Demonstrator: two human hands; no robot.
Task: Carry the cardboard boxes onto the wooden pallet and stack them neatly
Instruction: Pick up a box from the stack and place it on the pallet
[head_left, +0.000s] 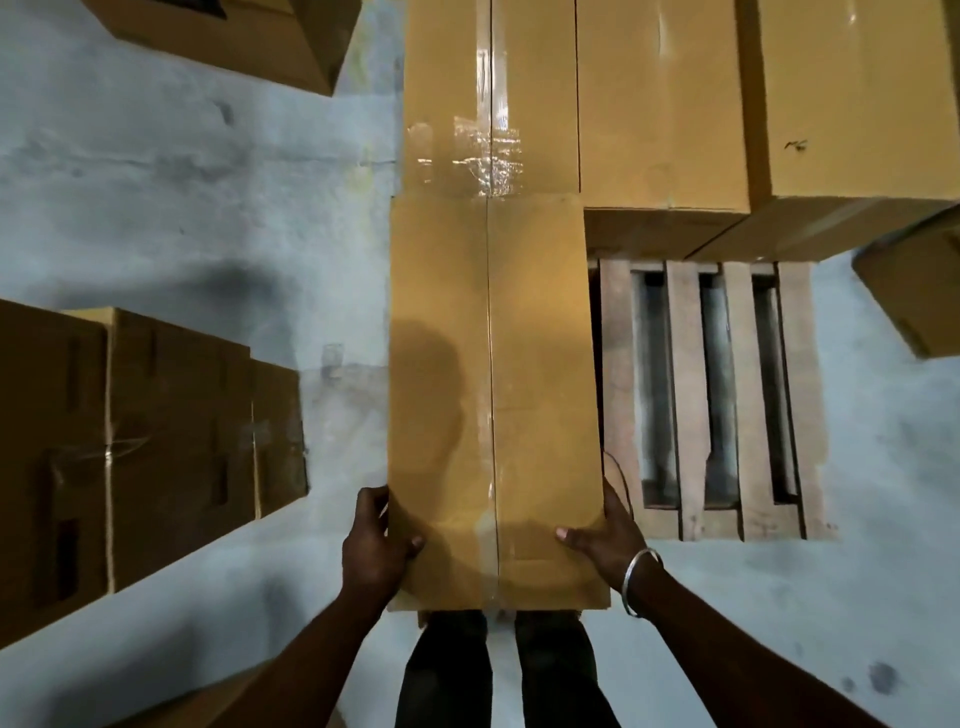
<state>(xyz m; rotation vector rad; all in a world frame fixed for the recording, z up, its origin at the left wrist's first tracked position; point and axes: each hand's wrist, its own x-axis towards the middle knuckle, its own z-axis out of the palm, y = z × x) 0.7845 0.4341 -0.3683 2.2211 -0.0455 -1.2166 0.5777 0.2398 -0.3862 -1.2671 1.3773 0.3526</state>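
Lighting is dim and warm. The tape on the stacked box ahead throws strong glare. A soft shadow falls across the box I hold, another on the floor to my left. Wide-angle distortion bends edges near the frame borders. Slight blur softens the corners and the dark cartons.

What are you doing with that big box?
A person grips a long cardboard box at its near end, left hand on one side, right hand on the other. Its far end meets the boxes already on the wooden pallet, where bare slats show.
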